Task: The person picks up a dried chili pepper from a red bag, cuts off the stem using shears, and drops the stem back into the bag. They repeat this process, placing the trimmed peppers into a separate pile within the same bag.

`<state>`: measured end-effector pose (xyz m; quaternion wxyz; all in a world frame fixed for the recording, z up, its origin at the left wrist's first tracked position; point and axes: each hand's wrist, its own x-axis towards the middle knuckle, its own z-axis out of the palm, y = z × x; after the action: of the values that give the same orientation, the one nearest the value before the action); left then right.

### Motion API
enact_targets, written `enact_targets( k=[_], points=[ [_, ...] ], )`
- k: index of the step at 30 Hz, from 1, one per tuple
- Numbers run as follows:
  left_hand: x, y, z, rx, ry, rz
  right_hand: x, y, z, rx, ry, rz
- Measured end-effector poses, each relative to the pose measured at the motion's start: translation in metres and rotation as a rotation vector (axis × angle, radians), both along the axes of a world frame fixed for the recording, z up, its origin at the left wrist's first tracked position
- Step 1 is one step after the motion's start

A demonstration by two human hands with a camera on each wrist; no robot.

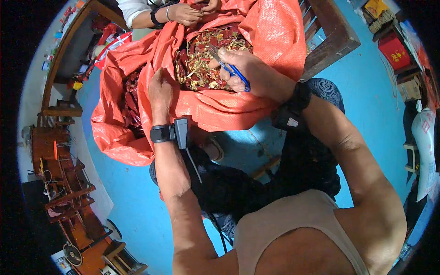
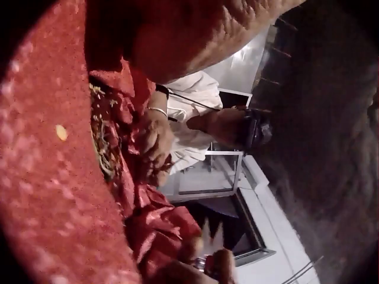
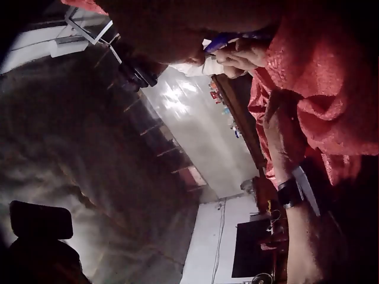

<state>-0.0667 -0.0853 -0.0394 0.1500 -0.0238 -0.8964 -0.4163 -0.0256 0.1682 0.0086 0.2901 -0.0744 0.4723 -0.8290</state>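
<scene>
My right hand (image 1: pixel 256 73) grips blue-handled scissors (image 1: pixel 238 75) over the orange woven sack (image 1: pixel 220 107). In the left wrist view their blades (image 2: pixel 213 234) stand apart, pointing up. Below them, a heap of cut dried chili bits and pale stems (image 1: pixel 201 68) fills the sack's wide opening. My left hand (image 1: pixel 162 91) is at the sack's fold, between that heap and a pocket of dark red dried chilies (image 1: pixel 131 101). Its fingertips are hidden, and I cannot tell whether they hold anything. In the right wrist view the left hand (image 3: pixel 281 127) shows against the orange sack.
Across the sack, another person's hands (image 1: pixel 188 13) work at its far edge. A wooden frame (image 1: pixel 332 39) stands at the right. Wooden furniture (image 1: pixel 68 192) lines the left side, and a white printed sack (image 1: pixel 424 151) the far right. The floor (image 1: pixel 128 197) is blue.
</scene>
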Motion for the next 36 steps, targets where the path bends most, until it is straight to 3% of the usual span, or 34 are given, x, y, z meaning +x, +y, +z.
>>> enact_targets(
  k=[2,3,8,11,13,16,18,20,22,24,26,28,30,31,32,33,36],
  points=[
    [0.005,0.012,0.01,-0.315,0.005,0.073,-0.001,-0.001,-0.002,-0.002,0.018,-0.021],
    [0.001,0.016,0.003,-0.354,0.255,0.035,0.0,-0.001,-0.002,-0.002,0.031,-0.041],
    [-0.007,0.033,-0.011,-0.593,0.18,0.046,0.004,-0.003,-0.002,0.04,0.064,-0.032],
    [-0.017,0.034,-0.013,-0.528,0.132,0.066,0.001,-0.003,-0.004,0.076,0.105,-0.013],
    [-0.017,0.039,0.0,0.07,-0.066,-0.035,0.003,-0.001,-0.002,0.08,0.143,-0.03],
    [-0.013,0.037,0.005,-0.107,0.109,0.066,0.005,-0.002,-0.003,0.07,0.134,-0.07],
    [-0.01,0.036,0.005,-0.132,0.013,0.093,0.004,-0.004,-0.002,0.086,0.14,-0.064],
    [-0.017,0.032,-0.012,-0.341,-0.018,0.059,0.002,-0.004,-0.004,0.13,0.166,-0.011],
    [-0.022,0.034,-0.018,-0.335,-0.033,0.061,0.002,-0.006,-0.003,0.122,0.162,-0.041],
    [-0.021,0.037,-0.016,0.129,-0.13,-0.027,0.002,-0.009,-0.004,0.101,0.146,-0.1],
    [-0.016,0.045,-0.006,0.199,-0.125,-0.075,0.002,-0.007,-0.006,0.086,0.137,-0.097],
    [0.002,0.056,0.015,0.684,-0.231,-0.141,0.002,-0.007,-0.004,0.07,0.127,-0.095],
    [0.01,0.057,0.024,0.804,-0.281,-0.167,0.002,-0.007,0.0,0.162,0.198,-0.12],
    [0.012,0.055,0.025,0.991,-0.318,-0.24,0.002,-0.009,-0.001,0.163,0.195,-0.121],
    [0.015,0.054,0.027,1.177,-0.354,-0.315,0.001,-0.012,-0.004,0.226,0.374,-0.227],
    [0.023,0.057,0.033,1.281,-0.362,-0.296,0.001,-0.014,-0.007,0.289,0.555,-0.334],
    [0.04,0.067,0.043,1.373,-0.321,-0.317,-0.001,-0.015,-0.017,0.397,0.511,-0.328]
  ],
)
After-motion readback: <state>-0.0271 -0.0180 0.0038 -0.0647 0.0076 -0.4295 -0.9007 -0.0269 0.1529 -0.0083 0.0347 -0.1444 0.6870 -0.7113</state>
